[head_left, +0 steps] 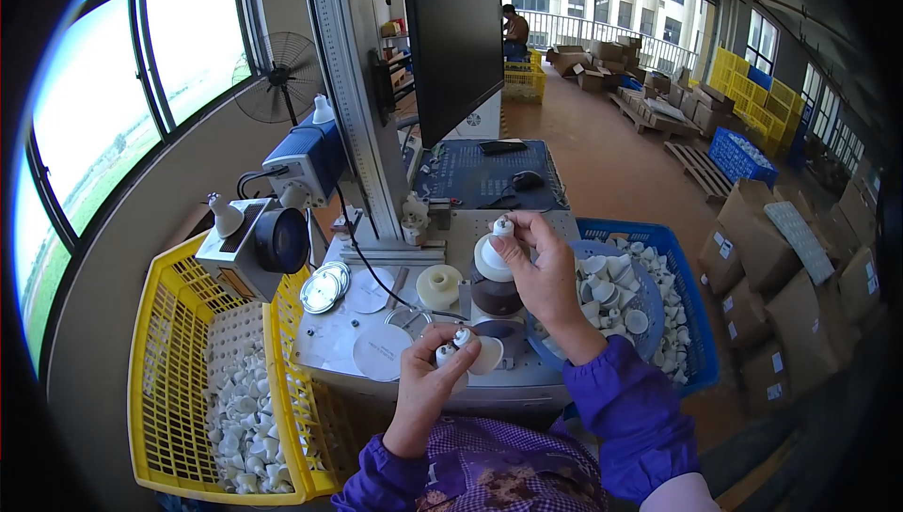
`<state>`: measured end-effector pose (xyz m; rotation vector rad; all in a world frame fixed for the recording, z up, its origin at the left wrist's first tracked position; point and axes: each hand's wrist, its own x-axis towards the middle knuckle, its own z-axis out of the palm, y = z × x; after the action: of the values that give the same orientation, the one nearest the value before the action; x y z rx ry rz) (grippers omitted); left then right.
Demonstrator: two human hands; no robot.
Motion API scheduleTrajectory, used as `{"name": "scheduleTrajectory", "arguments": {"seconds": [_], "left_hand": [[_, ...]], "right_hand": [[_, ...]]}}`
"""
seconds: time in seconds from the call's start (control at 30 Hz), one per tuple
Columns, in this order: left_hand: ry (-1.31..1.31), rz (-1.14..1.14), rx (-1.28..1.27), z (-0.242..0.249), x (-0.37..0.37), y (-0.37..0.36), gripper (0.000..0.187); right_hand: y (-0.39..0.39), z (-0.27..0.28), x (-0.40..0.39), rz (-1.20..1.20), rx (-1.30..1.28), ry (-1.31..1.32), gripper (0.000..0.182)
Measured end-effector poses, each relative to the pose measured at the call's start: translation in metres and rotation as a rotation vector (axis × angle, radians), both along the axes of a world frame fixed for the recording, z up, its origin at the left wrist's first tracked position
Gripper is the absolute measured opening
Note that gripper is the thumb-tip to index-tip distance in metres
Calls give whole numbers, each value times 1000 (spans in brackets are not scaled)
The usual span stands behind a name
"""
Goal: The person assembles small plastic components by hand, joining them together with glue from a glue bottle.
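My right hand (544,277) pinches the narrow neck of a white lamp housing (490,256), its base end pointing up. The housing's wide end sits right over a dark round fixture (496,296) on the metal worktable (329,338). Lower and to the left, my left hand (428,376) is closed around a couple of white lamp housings (486,356), their pronged base ends showing between thumb and fingers. A cream plastic ring (438,286) lies on the table left of the fixture.
A yellow crate (155,371) of white housings stands left; a blue basket (696,324) with more, partly under a round blue tray (649,300), stands right. A laser head (282,239), column (353,98) and monitor (456,61) rise ahead. One person (514,31) is far back.
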<state>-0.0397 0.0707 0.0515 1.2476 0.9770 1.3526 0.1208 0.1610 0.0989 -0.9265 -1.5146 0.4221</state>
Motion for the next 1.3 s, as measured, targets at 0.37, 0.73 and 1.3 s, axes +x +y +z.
{"name": "scheduleTrajectory", "arguments": {"seconds": [0.37, 0.73, 1.3], "left_hand": [[-16, -72, -77, -9, 9, -10, 16], [-19, -105, -129, -10, 23, -21, 13], [69, -172, -369, -49, 23, -43, 27]], "right_hand": [[1, -9, -3, -71, 46, 17, 29], [-1, 1, 8, 113, 12, 39, 29], [-86, -70, 156, 280, -314, -1053, 38]]}}
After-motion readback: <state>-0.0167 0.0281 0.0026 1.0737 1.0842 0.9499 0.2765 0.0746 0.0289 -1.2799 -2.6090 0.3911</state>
